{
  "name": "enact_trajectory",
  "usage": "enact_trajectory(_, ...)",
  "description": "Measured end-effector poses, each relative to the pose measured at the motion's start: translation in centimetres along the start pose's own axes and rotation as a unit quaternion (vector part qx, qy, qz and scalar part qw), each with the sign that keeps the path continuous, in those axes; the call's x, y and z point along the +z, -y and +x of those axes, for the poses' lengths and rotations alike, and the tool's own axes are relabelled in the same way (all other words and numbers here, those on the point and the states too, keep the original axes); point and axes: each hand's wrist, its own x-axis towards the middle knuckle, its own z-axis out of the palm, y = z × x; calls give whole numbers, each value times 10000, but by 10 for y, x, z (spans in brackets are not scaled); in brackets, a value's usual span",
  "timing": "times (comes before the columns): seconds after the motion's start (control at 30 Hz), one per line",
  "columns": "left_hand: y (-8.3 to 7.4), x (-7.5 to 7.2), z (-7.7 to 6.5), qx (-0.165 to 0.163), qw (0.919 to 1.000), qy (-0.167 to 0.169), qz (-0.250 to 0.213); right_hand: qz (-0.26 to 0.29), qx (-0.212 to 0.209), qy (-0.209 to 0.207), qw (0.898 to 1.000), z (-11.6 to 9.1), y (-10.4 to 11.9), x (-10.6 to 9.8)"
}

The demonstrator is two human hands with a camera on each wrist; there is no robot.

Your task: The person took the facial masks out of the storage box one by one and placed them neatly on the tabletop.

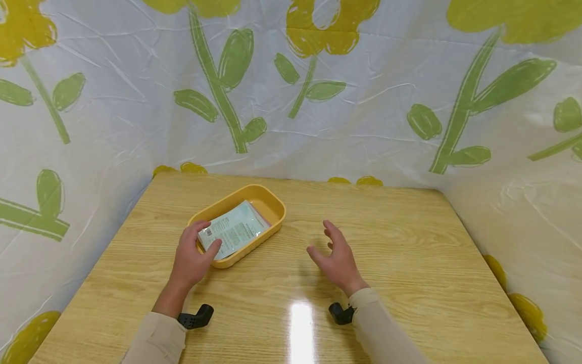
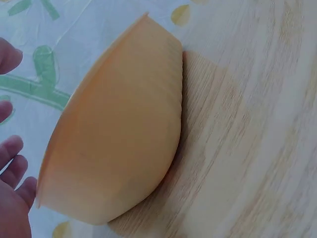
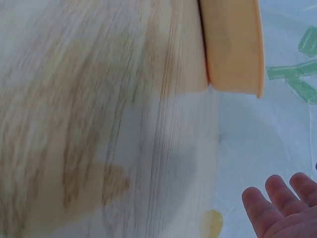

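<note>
A yellow-orange plastic bin [image 1: 270, 207] stands at an angle on the left half of the table. Inside it lies a flat pale-green printed packet [image 1: 234, 227] with a glossy wrapper, and a pinkish edge shows beneath it. My left hand [image 1: 193, 258] reaches over the bin's near left end, thumb and fingers spread apart above the packet's corner. The left wrist view has its fingers [image 2: 14, 171] at the rim, outside the bin's tall side wall. Over the table right of the bin, my right hand [image 1: 338, 260] is held with fingers apart and nothing in it.
The wood-grain table [image 1: 386, 227] is enclosed by white cloth [image 1: 373, 101] printed with yellow flowers and green stems. Black wrist mounts [image 1: 196, 317] sit beneath both sleeves. A bright light reflection falls on the table's front middle.
</note>
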Motion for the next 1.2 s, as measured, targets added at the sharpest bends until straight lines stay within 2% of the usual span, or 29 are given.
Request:
enact_trajectory(0.2, 3, -1, 1, 40, 9996, -258, 91, 74, -67, 58, 9999, 1, 4, 4)
enact_trajectory(0.47, 16, 4, 1, -127, 9995, -290, 46, 116, -303, 90, 9994, 4, 10, 9)
enact_trajectory(0.7, 25, 5, 0, -482, 9987, -119, -150, 158, -369, 271, 9988, 11, 21, 19)
enact_trajectory(0.93, 30, 6, -1, -892, 9955, 60, -314, 65, -615, 331, 9975, 16, 31, 26)
enact_trajectory(1.2, 34, 9, -3, -1180, 9919, 152, -447, 16, -583, 413, 9974, 18, 36, 30)
